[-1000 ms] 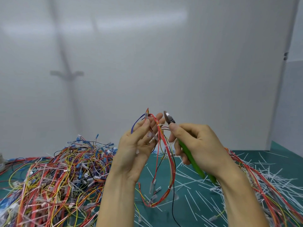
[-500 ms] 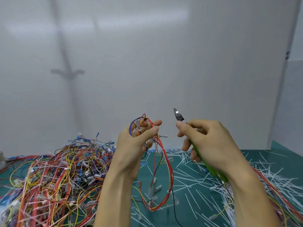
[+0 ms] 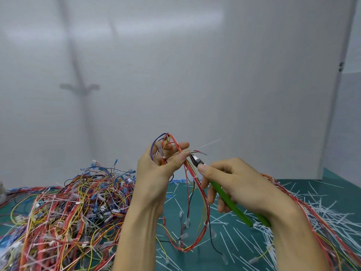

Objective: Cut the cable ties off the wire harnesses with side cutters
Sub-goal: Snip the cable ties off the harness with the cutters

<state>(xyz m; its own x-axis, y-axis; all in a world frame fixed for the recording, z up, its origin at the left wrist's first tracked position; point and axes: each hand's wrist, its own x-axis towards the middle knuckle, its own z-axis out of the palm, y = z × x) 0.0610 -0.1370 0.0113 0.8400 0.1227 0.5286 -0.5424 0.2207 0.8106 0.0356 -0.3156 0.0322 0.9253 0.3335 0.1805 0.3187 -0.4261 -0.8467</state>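
Cutting step: pinching the wire harness (image 3: 197, 192) aloft between left hand (image 3: 156, 171) thumb and fingers, gripping side cutters (image 3: 224, 195) in the curled right hand (image 3: 244, 188), tips at a cable tie (image 3: 209, 143) beside the left thumb; next, probably squeezing without nicking wires.

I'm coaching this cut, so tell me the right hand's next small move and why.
Probably the right hand should squeeze the side cutters shut: their tips sit against the wire harness beside the thumb of the left hand, where a white cable tie tail sticks out, so the tie seems lined up.
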